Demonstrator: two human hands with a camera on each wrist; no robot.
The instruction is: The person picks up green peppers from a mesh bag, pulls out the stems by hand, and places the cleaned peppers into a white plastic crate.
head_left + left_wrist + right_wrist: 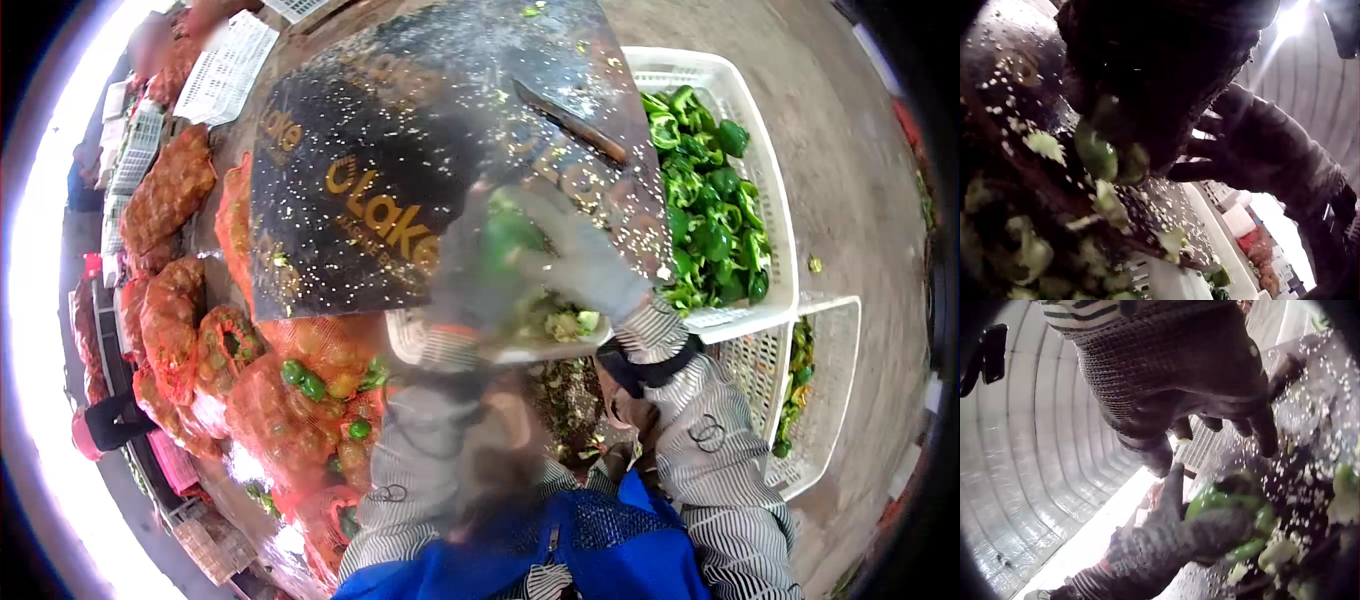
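Observation:
Both hands wear knit gloves. My left hand (pixel 472 262) grips a green bell pepper (pixel 510 232) at the near edge of the dark board (pixel 350 130). In the right wrist view its fingers wrap round the pepper (pixel 1225 515), which shows an opening in its top. My right hand (pixel 590 262) hovers beside the pepper. Its fingers are spread in the right wrist view, with nothing between them, and the hand (pixel 1191 387) is apart from the pepper. A knife (pixel 570 120) with a brown handle lies on the board. White seeds and pale green scraps (pixel 1044 145) are scattered there.
A white crate (pixel 780 230) of green peppers stands at the board's right, and another crate (pixel 840 400) with scraps is below it. Under the near edge sits a white container (pixel 405 340) with pepper cores. Red mesh sacks (pixel 270 400) crowd the left.

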